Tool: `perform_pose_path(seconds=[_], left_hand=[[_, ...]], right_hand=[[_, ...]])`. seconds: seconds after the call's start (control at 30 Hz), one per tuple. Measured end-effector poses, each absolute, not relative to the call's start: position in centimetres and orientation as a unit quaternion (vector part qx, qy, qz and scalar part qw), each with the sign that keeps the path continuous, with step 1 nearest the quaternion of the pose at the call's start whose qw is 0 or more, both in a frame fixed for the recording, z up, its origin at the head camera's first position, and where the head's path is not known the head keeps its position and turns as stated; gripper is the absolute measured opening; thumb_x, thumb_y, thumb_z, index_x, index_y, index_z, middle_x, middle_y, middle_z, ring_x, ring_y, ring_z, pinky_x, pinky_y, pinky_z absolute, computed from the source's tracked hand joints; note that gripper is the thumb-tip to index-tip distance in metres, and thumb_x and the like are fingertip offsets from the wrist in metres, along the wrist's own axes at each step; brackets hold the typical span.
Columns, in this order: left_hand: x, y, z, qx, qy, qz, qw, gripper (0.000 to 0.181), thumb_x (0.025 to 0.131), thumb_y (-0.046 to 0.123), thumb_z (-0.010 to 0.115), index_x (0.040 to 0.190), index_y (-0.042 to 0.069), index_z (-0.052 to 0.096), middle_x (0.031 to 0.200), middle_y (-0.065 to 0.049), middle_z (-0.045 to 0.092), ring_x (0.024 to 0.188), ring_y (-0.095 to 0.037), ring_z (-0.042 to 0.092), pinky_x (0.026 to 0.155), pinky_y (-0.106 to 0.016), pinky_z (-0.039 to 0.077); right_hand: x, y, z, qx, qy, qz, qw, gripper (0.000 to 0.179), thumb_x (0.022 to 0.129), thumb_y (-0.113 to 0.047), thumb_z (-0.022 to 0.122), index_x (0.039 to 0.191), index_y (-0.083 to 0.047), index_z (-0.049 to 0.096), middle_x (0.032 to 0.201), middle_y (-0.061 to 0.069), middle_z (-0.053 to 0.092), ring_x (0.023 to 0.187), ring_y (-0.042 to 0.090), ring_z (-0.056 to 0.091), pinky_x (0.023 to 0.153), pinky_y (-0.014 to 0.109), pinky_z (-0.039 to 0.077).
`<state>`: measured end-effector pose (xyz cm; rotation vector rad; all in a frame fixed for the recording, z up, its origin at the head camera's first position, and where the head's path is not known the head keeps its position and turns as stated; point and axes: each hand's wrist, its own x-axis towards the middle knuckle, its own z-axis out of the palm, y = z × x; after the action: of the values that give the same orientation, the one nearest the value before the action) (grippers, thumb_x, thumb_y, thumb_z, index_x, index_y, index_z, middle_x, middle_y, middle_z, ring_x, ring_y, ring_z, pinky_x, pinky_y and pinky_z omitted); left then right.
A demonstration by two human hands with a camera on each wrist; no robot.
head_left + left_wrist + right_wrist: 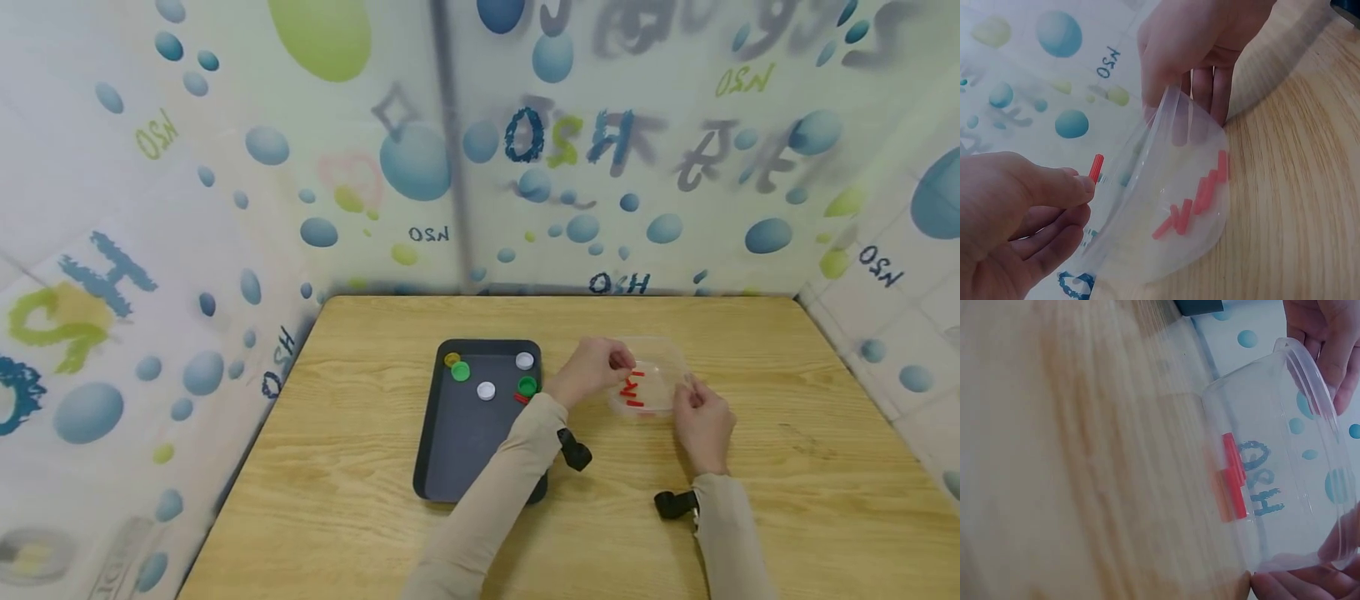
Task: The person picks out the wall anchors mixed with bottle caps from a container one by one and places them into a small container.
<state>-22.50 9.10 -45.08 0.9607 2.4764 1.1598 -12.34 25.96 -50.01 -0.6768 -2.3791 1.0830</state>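
Note:
Between thumb and fingertips, my left hand (pixel 588 371) pinches a short red ribbed stick (pixel 1095 167) beside the rim of a clear plastic container (pixel 663 398). Several similar red sticks (pixel 1209 190) lie on the container's bottom. My right hand (pixel 703 421) grips the container's near right rim, with fingers against the outside of the wall. The right wrist view shows the container (pixel 1285 544) from the side, standing on the wooden table, with the left hand (pixel 1335 353) at its far rim.
Left of the container lies a dark grey tray (pixel 468 454). It holds white caps (pixel 486 391), green caps (pixel 461 372), a yellow cap (pixel 452 359) and red pieces (pixel 521 398). The wooden table (pixel 330 467) meets a patterned wall covering (pixel 405 267) at the back.

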Motion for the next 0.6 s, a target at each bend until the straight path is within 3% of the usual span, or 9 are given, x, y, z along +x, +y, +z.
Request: perform_pose_path(seconds=[0.1,0.3,0.6], left_hand=[[-22.6,9.7,-45.3,0.332,0.848,0.395,0.123,0.006,0.096,0.009,0.069,0.100,0.009,0.073,0.088,0.005,0.069,0.078,-0.002,0.059,0.071,-0.009,0.047],[-22.5,10.1,-45.5,0.337,0.850,0.387,0.119,0.005,0.096,0.008,0.070,0.099,0.008,0.074,0.088,0.003,0.070,0.078,-0.001,0.059,0.071,-0.009,0.047],[-22.3,10.4,-45.2,0.341,0.853,0.378,0.117,0.009,0.097,0.009,0.069,0.102,0.007,0.075,0.089,0.003,0.070,0.079,-0.001,0.059,0.071,-0.009,0.047]], right_hand=[[-12.3,26.0,-49.9,-0.242,-0.861,0.388,0.223,0.042,0.100,-0.023,0.054,0.131,0.002,0.066,0.099,0.025,0.074,0.073,0.027,0.055,0.057,0.024,0.037],[-12.4,25.8,-49.9,-0.247,-0.859,0.393,0.217,0.042,0.100,-0.024,0.054,0.132,0.002,0.065,0.110,0.025,0.073,0.081,0.030,0.061,0.059,0.023,0.039],[-12.4,25.9,-49.8,-0.246,-0.856,0.401,0.216,0.042,0.100,-0.024,0.053,0.132,0.002,0.065,0.120,0.022,0.070,0.098,0.037,0.068,0.072,0.037,0.048]])
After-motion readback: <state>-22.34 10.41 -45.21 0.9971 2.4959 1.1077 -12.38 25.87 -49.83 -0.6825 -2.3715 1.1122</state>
